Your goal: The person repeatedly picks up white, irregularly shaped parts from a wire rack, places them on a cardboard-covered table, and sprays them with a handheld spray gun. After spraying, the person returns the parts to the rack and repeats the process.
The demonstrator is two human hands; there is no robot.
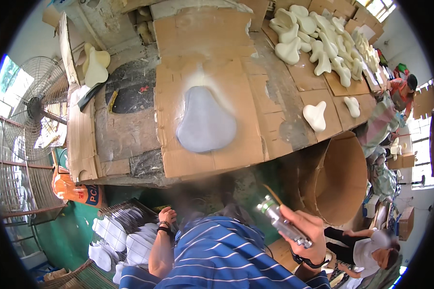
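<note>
My right hand point(307, 231) is wrapped round a metal spray gun point(283, 222), held in front of the table edge at the right. A thin brown strip point(273, 193) sticks out past the gun. My left hand point(167, 215) hangs low by my waist, fingers curled in with nothing seen in them. On the cardboard point(248, 144) ahead of me lies a grey saddle-shaped foam pad point(206, 123), its narrow end pointing away. Pale spray marks the cardboard round that narrow end. The pad and both hands are apart.
Cream saddle-shaped foam pads point(318, 38) heap up at the far right; two lie nearer point(315, 116). A wire fan point(33, 106) stands left. Below are a rack of white pads point(112, 233) and a cardboard drum point(340, 178). People point(371, 250) are at the right.
</note>
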